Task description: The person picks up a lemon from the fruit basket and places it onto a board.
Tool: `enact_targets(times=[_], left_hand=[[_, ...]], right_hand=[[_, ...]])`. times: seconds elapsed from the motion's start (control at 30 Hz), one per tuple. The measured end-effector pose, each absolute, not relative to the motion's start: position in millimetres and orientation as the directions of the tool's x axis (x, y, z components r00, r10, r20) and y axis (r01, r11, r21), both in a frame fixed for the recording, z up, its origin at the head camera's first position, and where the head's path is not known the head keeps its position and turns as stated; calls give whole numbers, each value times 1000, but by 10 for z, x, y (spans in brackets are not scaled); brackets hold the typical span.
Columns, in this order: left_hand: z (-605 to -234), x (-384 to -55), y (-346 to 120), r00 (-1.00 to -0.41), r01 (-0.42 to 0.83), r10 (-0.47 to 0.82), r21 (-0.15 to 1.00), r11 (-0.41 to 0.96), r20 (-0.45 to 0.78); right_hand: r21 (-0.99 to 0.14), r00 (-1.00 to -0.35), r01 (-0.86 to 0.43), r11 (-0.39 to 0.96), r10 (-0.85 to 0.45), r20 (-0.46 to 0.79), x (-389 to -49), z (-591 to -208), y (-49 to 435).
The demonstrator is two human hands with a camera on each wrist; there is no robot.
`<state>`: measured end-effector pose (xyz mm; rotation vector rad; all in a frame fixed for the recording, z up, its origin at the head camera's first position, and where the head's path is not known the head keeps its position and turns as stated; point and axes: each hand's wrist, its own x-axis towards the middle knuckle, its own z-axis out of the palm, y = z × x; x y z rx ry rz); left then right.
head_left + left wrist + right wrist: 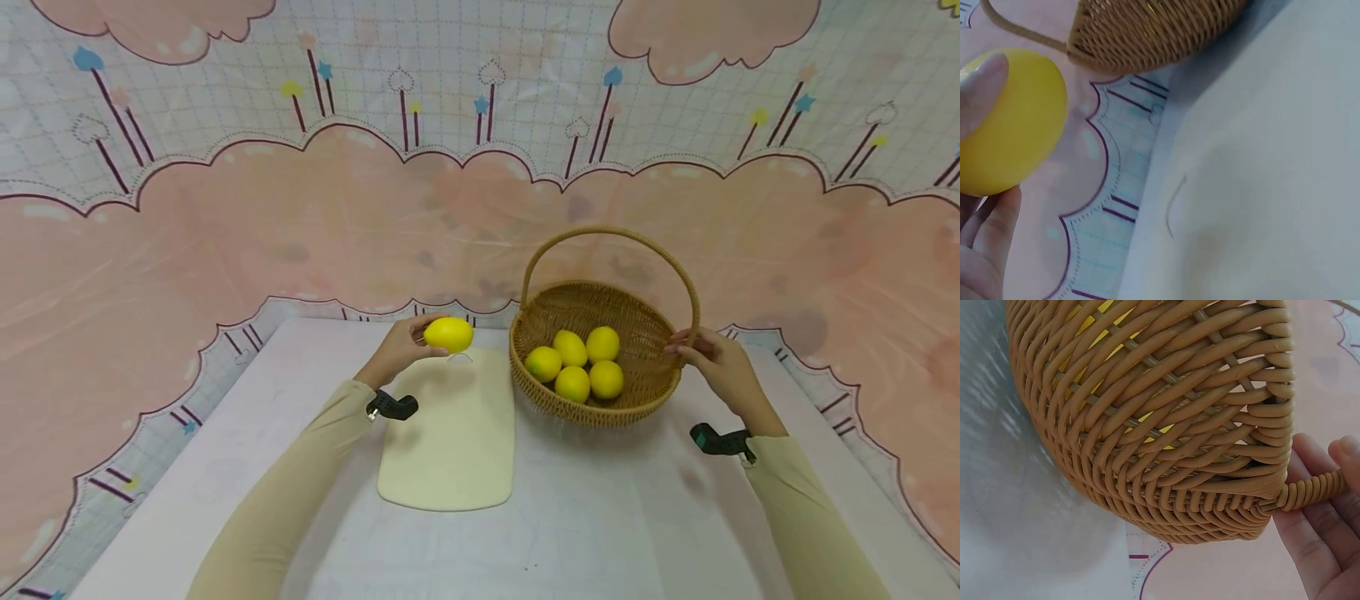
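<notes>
My left hand (405,346) grips a yellow lemon (450,335) between thumb and fingers, held up over the far end of the cream cutting board (450,450). In the left wrist view the lemon (1029,125) shows large, with the thumb across its upper side and fingers beneath. My right hand (712,362) holds the base of the handle of a brown wicker basket (600,412) on its right side. Seen from the right wrist, fingers curl round the wrapped handle (1313,490) beside the rim. Several lemons (573,385) lie inside the basket, which is tilted toward me.
The white table (585,533) runs back to a pink patterned cloth (375,233) that hangs behind and along both sides. The basket stands right of the board, close to its edge. Its tall arched handle (600,231) rises above the rim.
</notes>
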<state>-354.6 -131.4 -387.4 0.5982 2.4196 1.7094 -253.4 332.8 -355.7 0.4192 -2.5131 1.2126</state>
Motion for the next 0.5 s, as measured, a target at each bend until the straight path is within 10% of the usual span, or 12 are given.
enact_targets(times=[0.5], left_hand=[[-4196,-3722,-1384,-922,198,378,942,269,85]], right_hand=[[-696,-910,-382,609,-116,398,-2520,-3552,3320]])
